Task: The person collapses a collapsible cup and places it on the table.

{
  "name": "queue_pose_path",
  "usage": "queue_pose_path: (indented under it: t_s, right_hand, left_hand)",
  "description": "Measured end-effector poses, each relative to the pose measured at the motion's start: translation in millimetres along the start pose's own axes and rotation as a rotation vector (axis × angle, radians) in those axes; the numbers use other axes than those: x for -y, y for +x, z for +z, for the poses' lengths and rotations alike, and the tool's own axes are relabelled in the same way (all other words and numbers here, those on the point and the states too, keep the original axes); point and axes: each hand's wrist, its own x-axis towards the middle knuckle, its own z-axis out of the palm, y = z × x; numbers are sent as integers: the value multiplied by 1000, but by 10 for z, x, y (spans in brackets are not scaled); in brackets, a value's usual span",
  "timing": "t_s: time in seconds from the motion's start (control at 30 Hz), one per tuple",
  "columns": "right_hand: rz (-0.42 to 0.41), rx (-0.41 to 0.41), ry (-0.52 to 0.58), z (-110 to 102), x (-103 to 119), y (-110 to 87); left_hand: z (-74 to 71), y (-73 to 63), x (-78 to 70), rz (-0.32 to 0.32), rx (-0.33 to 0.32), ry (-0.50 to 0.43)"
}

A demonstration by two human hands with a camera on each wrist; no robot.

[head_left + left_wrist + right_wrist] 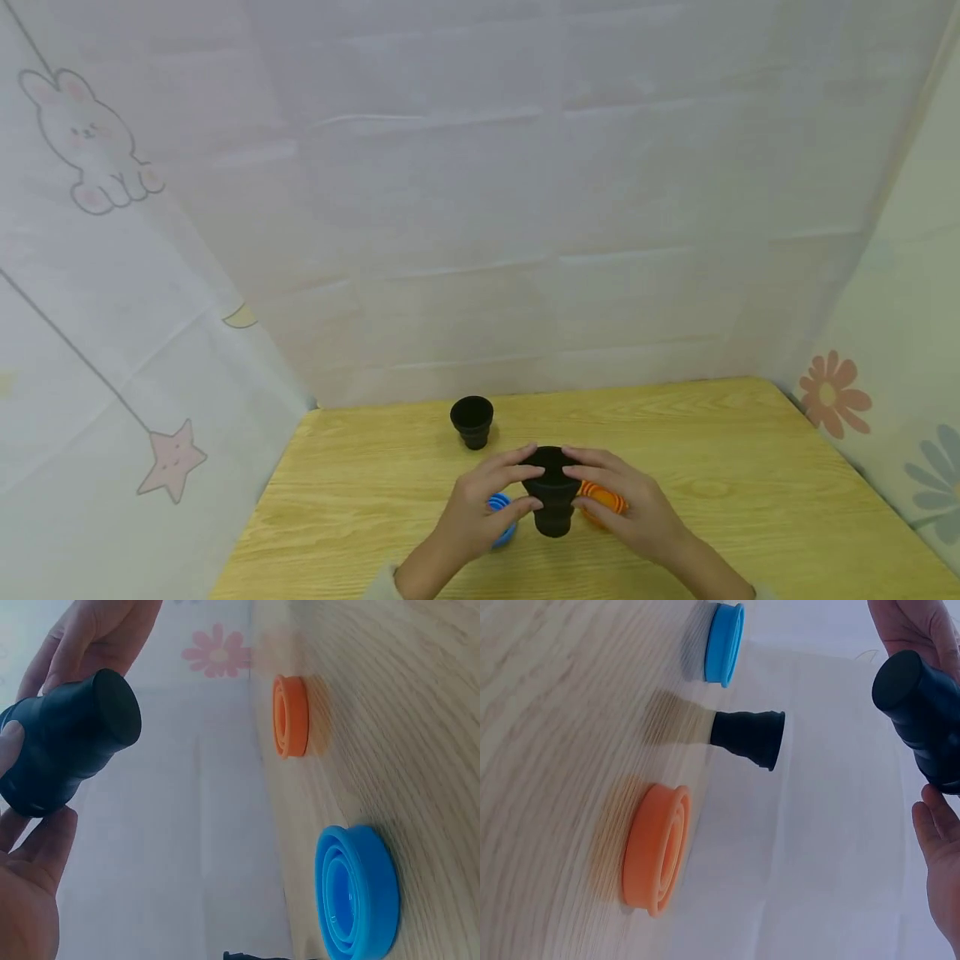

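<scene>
Both hands hold a black collapsible cup [553, 508] above the table, its open mouth up and its tiers extended. My left hand [483, 504] grips its left side, thumb low and fingers at the rim. On the other side my right hand [633, 504] grips it the same way. In the left wrist view the cup's flat base [120, 709] faces the camera. A blue collapsed cup [358, 892] lies on the table by the left hand, partly hidden in the head view. Near the right hand lies an orange collapsed cup [656, 851].
Farther back on the wooden table [360, 500] stands a second black cup [472, 423], extended and upright. A pale cloth backdrop [480, 208] rises behind the table's far edge, with printed cloth at both sides.
</scene>
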Motion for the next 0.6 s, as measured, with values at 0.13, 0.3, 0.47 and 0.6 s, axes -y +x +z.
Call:
queue_pose_path:
  t_s: [0.13,0.3,0.47,0.6]
  right_hand:
    - [-34,-24,22,28,46,9]
    - [-45,-37,23,43,101,12]
    - [-51,-17,54,43,145,-11]
    - [-28,-1,73,47,169,-21]
  left_hand:
    - [-23,-18,-51,-5,8,-8]
    - [-30,-46,-99,-11,14,20]
    - [-46,-75,-147,-10,39,17]
    - [-71,-91,-163,-19,60,-10]
